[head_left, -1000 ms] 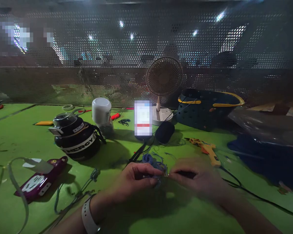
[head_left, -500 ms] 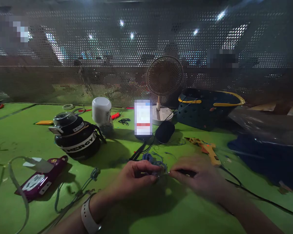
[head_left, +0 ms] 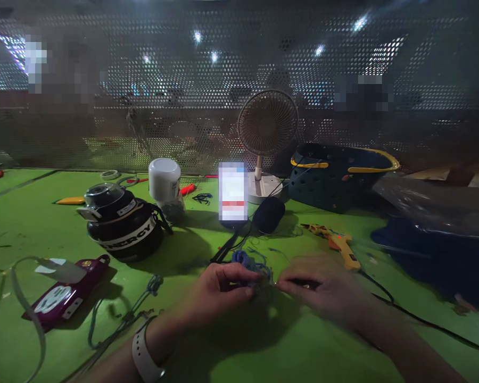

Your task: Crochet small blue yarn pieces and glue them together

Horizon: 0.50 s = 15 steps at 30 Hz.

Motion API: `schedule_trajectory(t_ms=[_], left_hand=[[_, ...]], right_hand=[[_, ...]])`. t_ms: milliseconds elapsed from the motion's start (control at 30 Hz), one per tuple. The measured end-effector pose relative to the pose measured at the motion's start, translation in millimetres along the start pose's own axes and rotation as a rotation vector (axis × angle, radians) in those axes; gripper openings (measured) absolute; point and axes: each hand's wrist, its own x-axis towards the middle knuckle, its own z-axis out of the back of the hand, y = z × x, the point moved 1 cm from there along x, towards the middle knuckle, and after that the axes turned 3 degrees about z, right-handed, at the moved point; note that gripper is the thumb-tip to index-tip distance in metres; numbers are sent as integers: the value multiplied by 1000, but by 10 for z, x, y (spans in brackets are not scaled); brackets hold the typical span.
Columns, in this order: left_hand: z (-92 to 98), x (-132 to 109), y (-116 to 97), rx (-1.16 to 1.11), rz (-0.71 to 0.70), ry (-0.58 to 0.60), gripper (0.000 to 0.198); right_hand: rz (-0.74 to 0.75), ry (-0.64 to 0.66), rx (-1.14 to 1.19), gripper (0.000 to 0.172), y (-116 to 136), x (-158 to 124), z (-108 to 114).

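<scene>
My left hand [head_left: 229, 287], with a white band on its wrist, pinches a tangle of blue yarn [head_left: 241, 258] between thumb and fingers. Loose blue strands spread out past the fingertips. Close on its right, my right hand [head_left: 317, 284] is closed in a pinch, its fingertips almost meeting the yarn. A small thin shiny thing shows at those fingertips, too small and blurred to name. A dark ball of yarn [head_left: 269, 215] lies behind the hands, close to a phone [head_left: 233, 191] with a lit screen.
A yellow glue gun [head_left: 341, 250] lies to the right, its cord trailing forward. At the back stand a fan [head_left: 268, 125] and a dark basket [head_left: 331, 183]. To the left are a black bottle [head_left: 123, 226], a white jar [head_left: 165, 178] and a purple power strip [head_left: 67, 298].
Both hands stay almost in place, still pinching close together. The whole view has shifted very slightly to the left.
</scene>
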Motion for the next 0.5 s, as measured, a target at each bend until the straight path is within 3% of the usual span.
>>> schedule_trajectory(t_ms=[300, 500], left_hand=[[-13, -11, -21, 15, 18, 33, 21], [-4, -14, -36, -10, -25, 45, 21]], right_hand=[[37, 20, 154, 20, 44, 45, 23], [-204, -2, 435, 22, 18, 40, -136]])
